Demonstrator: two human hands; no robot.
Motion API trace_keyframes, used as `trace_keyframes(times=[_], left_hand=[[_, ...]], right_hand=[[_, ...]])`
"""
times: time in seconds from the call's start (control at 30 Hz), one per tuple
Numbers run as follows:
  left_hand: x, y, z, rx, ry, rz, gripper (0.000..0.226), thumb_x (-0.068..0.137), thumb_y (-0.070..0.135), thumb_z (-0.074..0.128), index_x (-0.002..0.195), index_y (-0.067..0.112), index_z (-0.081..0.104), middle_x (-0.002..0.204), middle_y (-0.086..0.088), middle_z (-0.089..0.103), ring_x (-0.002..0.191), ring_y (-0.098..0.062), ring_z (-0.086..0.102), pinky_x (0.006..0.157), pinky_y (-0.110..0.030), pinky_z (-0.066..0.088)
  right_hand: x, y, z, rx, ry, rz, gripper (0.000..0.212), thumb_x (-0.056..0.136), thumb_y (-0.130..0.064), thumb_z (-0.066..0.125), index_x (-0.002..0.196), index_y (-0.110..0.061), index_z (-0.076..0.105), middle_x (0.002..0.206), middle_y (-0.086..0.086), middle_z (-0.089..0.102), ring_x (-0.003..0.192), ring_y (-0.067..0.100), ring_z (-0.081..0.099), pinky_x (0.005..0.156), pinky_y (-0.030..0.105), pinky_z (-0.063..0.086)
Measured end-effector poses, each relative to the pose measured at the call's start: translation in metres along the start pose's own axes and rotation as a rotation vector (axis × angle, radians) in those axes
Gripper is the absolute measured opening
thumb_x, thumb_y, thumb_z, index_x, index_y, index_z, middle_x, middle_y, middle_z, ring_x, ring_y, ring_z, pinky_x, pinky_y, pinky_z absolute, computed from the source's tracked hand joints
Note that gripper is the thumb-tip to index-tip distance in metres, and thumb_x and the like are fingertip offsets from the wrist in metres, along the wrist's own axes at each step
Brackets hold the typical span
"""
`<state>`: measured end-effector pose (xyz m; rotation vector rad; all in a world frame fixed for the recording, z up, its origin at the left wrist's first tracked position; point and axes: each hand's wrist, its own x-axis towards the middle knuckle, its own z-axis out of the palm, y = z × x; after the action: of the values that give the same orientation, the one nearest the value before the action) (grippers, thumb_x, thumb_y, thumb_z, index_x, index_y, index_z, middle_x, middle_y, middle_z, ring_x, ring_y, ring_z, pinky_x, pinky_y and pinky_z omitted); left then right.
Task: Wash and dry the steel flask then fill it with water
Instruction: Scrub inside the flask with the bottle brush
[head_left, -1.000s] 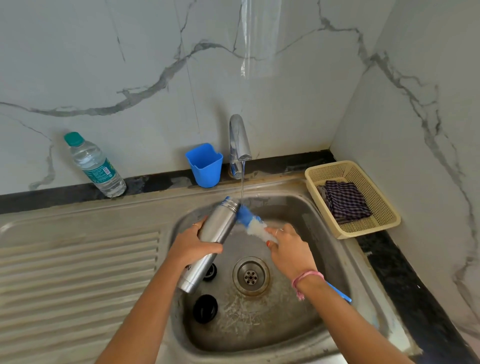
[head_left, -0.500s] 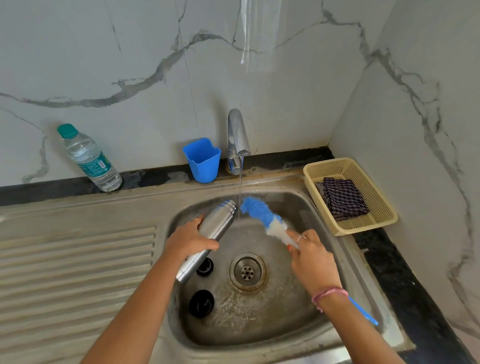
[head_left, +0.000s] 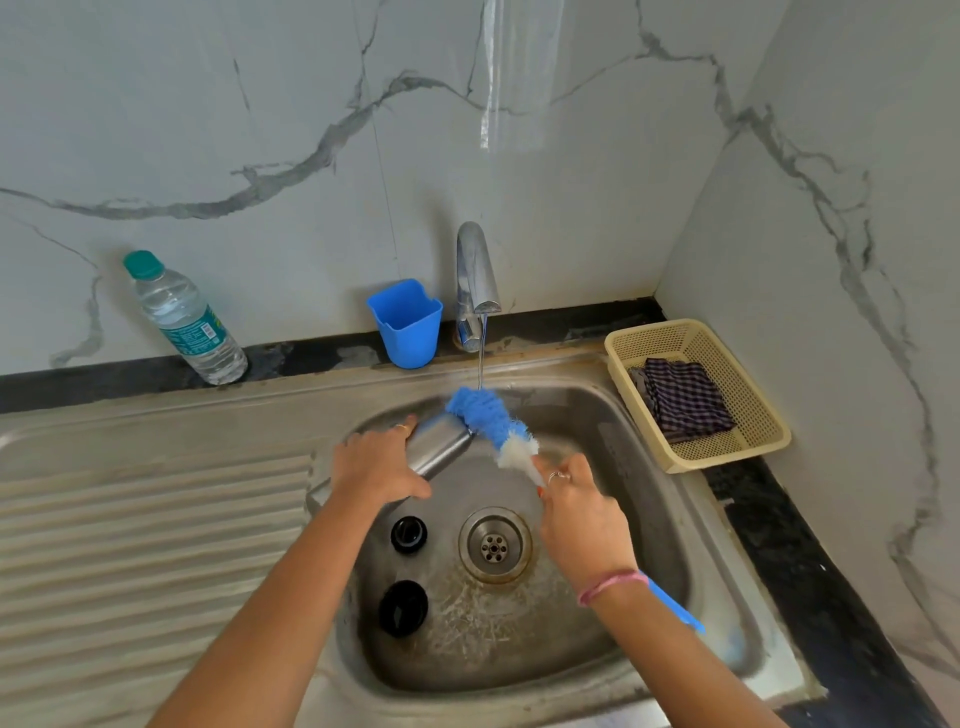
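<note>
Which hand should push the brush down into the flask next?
The right hand: it already grips the brush, whose bristles sit beside the flask mouth under the tap stream. The left hand is busy holding the flask tilted.

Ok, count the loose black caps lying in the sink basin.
2. One black cap lies left of the drain; the other black cap lies nearer the camera, below the first. The forearms might hide more.
</note>
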<state>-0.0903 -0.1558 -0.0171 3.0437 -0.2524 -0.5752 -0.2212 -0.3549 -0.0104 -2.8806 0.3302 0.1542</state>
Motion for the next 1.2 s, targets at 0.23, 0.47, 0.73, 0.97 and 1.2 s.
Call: trace_keyframes(times=[0.23,0.47,0.73,0.97,1.2], left_hand=[[-0.003,0.018,0.006,-0.026,0.014,0.041,0.107,0.066,0.054,0.077,0.155,0.036,0.02,0.137,-0.003,0.057,0.124,-0.027,0.052,0.099,-0.039,0.044],[-0.002,0.012,0.007,-0.609,-0.139,-0.061,0.077,0.068,0.038,0.082,0.136,0.02,0.05,0.114,-0.001,0.06,0.093,-0.015,0.06,0.066,-0.025,0.047],[-0.012,0.034,0.029,-1.446,-0.251,-0.236,0.044,0.077,0.042,0.078,0.115,0.026,0.063,0.1,-0.007,0.071,0.091,-0.025,0.068,0.073,-0.037,0.055],[-0.021,0.056,0.043,-1.582,-0.328,-0.304,0.042,0.088,0.052,0.06,0.114,0.019,0.061,0.103,-0.014,0.069,0.091,-0.027,0.067,0.07,-0.034,0.053],[-0.003,0.048,0.048,-2.019,-0.226,-0.369,0.072,0.077,0.071,0.059,0.126,0.018,0.062,0.109,-0.011,0.074,0.1,-0.027,0.071,0.079,-0.04,0.056]], right_hand=[[0.03,-0.007,-0.002,-0.071,0.079,-0.045,0.055,0.094,-0.002,0.041,0.146,-0.021,0.037,0.123,0.006,0.039,0.07,0.028,0.066,0.057,0.033,0.049],[0.016,0.008,0.026,0.073,0.208,-0.01,0.06,0.085,0.0,0.057,0.141,-0.021,0.051,0.114,0.006,0.05,0.046,0.024,0.052,0.047,0.033,0.051],[-0.009,0.013,0.054,0.444,0.351,-0.136,0.049,0.086,-0.007,0.059,0.132,-0.024,0.06,0.105,0.001,0.052,0.046,0.019,0.056,0.04,0.033,0.053],[0.015,0.0,0.051,0.609,0.348,0.029,0.043,0.093,-0.007,0.058,0.133,-0.024,0.06,0.108,-0.005,0.049,0.064,0.013,0.06,0.067,0.023,0.055],[-0.05,-0.001,0.073,0.73,0.332,-0.098,0.045,0.089,-0.013,0.061,0.131,-0.031,0.062,0.103,-0.011,0.05,0.057,-0.013,0.047,0.066,0.005,0.045]])
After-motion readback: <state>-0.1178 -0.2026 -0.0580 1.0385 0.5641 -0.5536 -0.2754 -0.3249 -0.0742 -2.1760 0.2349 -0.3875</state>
